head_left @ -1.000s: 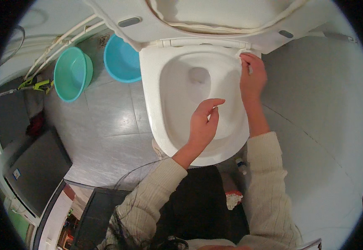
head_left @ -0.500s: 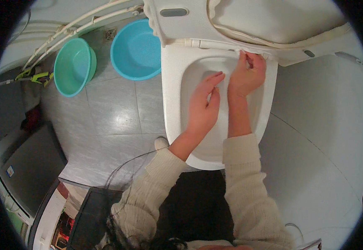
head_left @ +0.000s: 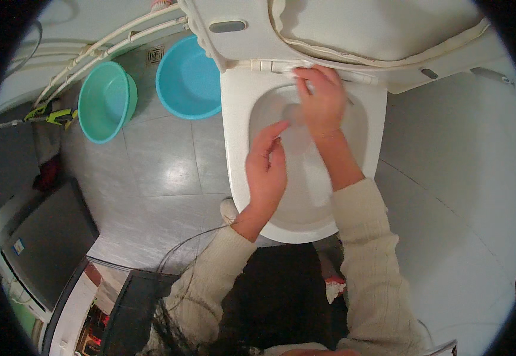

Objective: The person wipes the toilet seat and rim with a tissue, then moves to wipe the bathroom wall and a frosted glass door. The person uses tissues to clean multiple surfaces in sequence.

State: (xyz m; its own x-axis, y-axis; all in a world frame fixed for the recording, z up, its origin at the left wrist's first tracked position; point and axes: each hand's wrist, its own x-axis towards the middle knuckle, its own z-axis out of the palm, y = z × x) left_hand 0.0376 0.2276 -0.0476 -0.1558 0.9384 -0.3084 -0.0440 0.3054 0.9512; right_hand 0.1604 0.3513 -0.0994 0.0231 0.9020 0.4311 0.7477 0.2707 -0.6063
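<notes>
The white toilet (head_left: pixel 233 148) stands before me with its seat (head_left: pixel 234 50) and lid (head_left: pixel 382 26) raised. At the hinge bar along its back edge, my right hand (head_left: pixel 323 101) pinches a small white tissue (head_left: pixel 296 65), mostly covered by the fingers. The tissue touches the bar left of its middle. My left hand (head_left: pixel 266 175) hovers over the left part of the bowl, holding nothing, its thumb and slightly bent fingers apart. The fingertips are a little blurred.
On the tiled floor to the left stand a blue basin (head_left: pixel 190 80), close against the toilet, and a green basin (head_left: pixel 104 101). White pipes (head_left: pixel 115 44) run along the wall behind them. A dark grey box-like thing (head_left: pixel 50 237) is at far left. A pale wall (head_left: pixel 448 196) lies right.
My right hand has slid left along the hinge bar with the tissue, from its right end to left of the middle. My left hand has moved a little left and toward me.
</notes>
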